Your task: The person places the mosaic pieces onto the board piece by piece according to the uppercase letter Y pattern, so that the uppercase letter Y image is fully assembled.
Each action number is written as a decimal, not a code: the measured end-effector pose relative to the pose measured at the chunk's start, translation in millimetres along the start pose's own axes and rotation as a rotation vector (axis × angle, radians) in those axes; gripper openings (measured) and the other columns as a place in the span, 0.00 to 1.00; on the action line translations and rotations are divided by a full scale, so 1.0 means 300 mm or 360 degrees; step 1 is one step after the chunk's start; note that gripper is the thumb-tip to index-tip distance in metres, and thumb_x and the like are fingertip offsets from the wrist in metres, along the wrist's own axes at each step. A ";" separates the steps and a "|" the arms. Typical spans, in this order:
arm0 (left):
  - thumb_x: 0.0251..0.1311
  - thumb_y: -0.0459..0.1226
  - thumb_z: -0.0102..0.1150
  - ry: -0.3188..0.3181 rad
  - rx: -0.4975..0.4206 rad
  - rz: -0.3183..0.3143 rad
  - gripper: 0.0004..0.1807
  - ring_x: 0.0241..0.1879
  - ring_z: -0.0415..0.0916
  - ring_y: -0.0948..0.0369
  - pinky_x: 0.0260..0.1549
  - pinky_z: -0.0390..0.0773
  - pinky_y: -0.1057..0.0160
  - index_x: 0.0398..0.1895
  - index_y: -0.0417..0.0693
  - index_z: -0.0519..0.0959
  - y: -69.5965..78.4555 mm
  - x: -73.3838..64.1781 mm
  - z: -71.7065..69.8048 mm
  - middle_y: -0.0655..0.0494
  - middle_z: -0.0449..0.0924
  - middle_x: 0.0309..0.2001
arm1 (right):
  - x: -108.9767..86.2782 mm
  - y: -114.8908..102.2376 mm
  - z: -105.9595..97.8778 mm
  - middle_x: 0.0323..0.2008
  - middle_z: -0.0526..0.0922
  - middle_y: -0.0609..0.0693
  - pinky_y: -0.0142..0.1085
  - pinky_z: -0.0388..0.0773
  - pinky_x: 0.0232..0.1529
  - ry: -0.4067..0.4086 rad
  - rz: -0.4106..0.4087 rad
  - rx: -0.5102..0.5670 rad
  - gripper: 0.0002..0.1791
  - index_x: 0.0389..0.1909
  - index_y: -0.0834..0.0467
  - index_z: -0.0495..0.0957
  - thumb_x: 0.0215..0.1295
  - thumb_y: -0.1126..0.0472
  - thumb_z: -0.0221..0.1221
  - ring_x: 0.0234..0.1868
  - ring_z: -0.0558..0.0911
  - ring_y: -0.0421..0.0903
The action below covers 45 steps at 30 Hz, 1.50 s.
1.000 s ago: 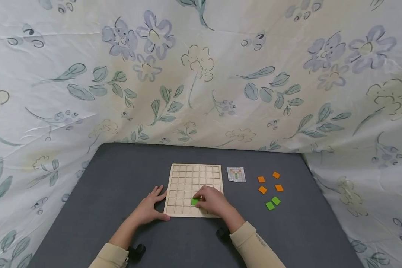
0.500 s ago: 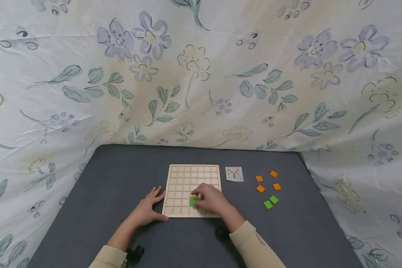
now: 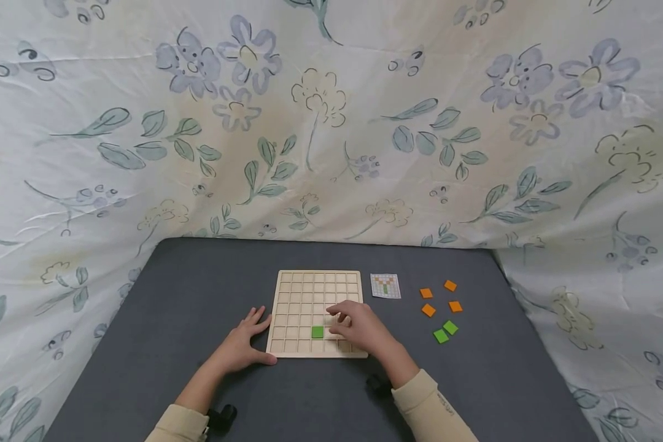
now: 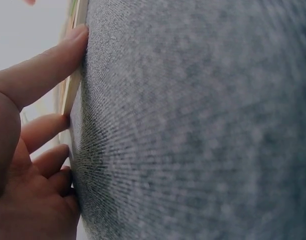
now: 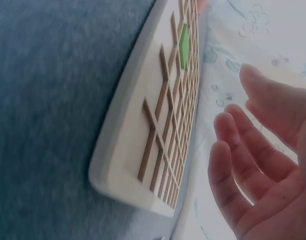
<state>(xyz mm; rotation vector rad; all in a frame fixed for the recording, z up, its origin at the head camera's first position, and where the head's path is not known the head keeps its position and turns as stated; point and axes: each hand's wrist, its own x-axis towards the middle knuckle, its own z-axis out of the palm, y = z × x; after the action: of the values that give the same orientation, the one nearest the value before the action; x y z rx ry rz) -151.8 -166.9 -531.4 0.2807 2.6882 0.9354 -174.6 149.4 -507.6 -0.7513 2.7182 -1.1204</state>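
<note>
Left hand (image 3: pixel 236 352) spread wide, touching pale wooden square gridded board (image 3: pixel 301 307) at eight o'clock. Right hand (image 3: pixel 361 327), fingertips parted, over four. Flat green square tile (image 3: pixel 317 332) at six.

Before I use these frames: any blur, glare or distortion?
Head: soft light, board and green tile clear, small print on card hard to resolve; left wrist: table blurred toward the right, upper left washed out; right wrist: table blurred, backdrop hazy and pale, board steeply foreshortened.

Seven tiles (image 3: pixel 317 332), one board (image 3: pixel 294 307), one card (image 3: pixel 385 286)
</note>
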 end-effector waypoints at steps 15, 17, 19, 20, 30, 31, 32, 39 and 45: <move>0.40 0.51 0.82 -0.0015 -0.0002 -0.0031 0.58 0.80 0.38 0.40 0.70 0.47 0.28 0.76 0.45 0.64 0.004 -0.002 -0.002 0.43 0.49 0.80 | -0.075 0.046 -0.090 0.49 0.86 0.55 0.33 0.81 0.32 0.0234 0.0150 0.0063 0.20 0.55 0.59 0.84 0.60 0.64 0.70 0.38 0.85 0.48; 0.40 0.51 0.83 -0.0017 0.0008 -0.0034 0.58 0.80 0.38 0.40 0.70 0.47 0.28 0.76 0.45 0.64 0.003 -0.001 -0.003 0.43 0.49 0.80 | -0.083 0.054 -0.103 0.48 0.86 0.57 0.33 0.82 0.34 0.0253 0.0170 0.0061 0.20 0.54 0.60 0.84 0.60 0.65 0.71 0.38 0.85 0.48; 0.40 0.51 0.83 -0.0018 0.0015 -0.0035 0.58 0.80 0.38 0.39 0.70 0.47 0.28 0.76 0.45 0.64 0.002 -0.002 -0.003 0.43 0.49 0.80 | -0.093 0.059 -0.116 0.47 0.87 0.56 0.34 0.82 0.34 0.0279 0.0195 0.0052 0.21 0.54 0.60 0.84 0.59 0.65 0.71 0.38 0.86 0.48; 0.40 0.51 0.83 -0.0018 0.0017 -0.0038 0.58 0.80 0.38 0.39 0.70 0.47 0.28 0.76 0.45 0.64 0.002 -0.003 -0.003 0.43 0.49 0.80 | -0.099 0.062 -0.121 0.47 0.87 0.56 0.34 0.82 0.34 0.0296 0.0207 0.0045 0.21 0.54 0.59 0.84 0.58 0.65 0.71 0.38 0.86 0.49; 0.39 0.51 0.83 -0.0014 0.0007 -0.0027 0.58 0.80 0.38 0.40 0.70 0.47 0.28 0.76 0.45 0.64 -0.005 0.000 -0.001 0.43 0.49 0.80 | -0.156 0.102 -0.179 0.51 0.86 0.51 0.41 0.84 0.41 0.0402 0.0292 -0.0011 0.22 0.56 0.55 0.84 0.58 0.63 0.72 0.43 0.86 0.48; 0.39 0.51 0.83 -0.0012 0.0009 -0.0023 0.58 0.80 0.38 0.40 0.70 0.47 0.28 0.76 0.45 0.64 -0.008 0.001 0.001 0.43 0.49 0.80 | -0.163 0.109 -0.182 0.51 0.86 0.51 0.41 0.84 0.42 0.0414 0.0296 -0.0014 0.22 0.55 0.55 0.84 0.59 0.62 0.72 0.44 0.86 0.48; 0.39 0.51 0.83 -0.0008 0.0012 -0.0017 0.58 0.80 0.38 0.40 0.70 0.47 0.28 0.76 0.45 0.64 -0.009 0.002 0.003 0.43 0.50 0.80 | -0.169 0.116 -0.185 0.51 0.86 0.51 0.41 0.84 0.42 0.0430 0.0294 -0.0011 0.22 0.55 0.55 0.84 0.59 0.63 0.72 0.44 0.86 0.48; 0.39 0.51 0.83 0.0018 0.0016 0.0000 0.59 0.80 0.39 0.39 0.69 0.47 0.27 0.76 0.45 0.64 -0.017 0.005 0.014 0.42 0.50 0.80 | -0.204 0.161 -0.205 0.49 0.87 0.51 0.40 0.84 0.41 0.0565 0.0255 -0.0056 0.21 0.53 0.54 0.85 0.57 0.63 0.72 0.44 0.86 0.48; 0.39 0.51 0.83 0.0030 0.0019 0.0000 0.58 0.80 0.39 0.39 0.69 0.47 0.27 0.76 0.45 0.64 -0.024 0.005 0.027 0.43 0.49 0.80 | -0.235 0.198 -0.220 0.49 0.87 0.55 0.42 0.85 0.41 0.0617 0.0268 -0.0101 0.22 0.54 0.58 0.84 0.58 0.64 0.72 0.43 0.86 0.49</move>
<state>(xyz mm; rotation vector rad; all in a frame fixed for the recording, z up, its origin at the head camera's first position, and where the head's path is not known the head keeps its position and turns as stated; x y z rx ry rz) -151.3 -167.4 -542.3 0.2758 2.7119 0.9272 -155.3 261.0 -506.9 -0.3269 3.0720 -1.2567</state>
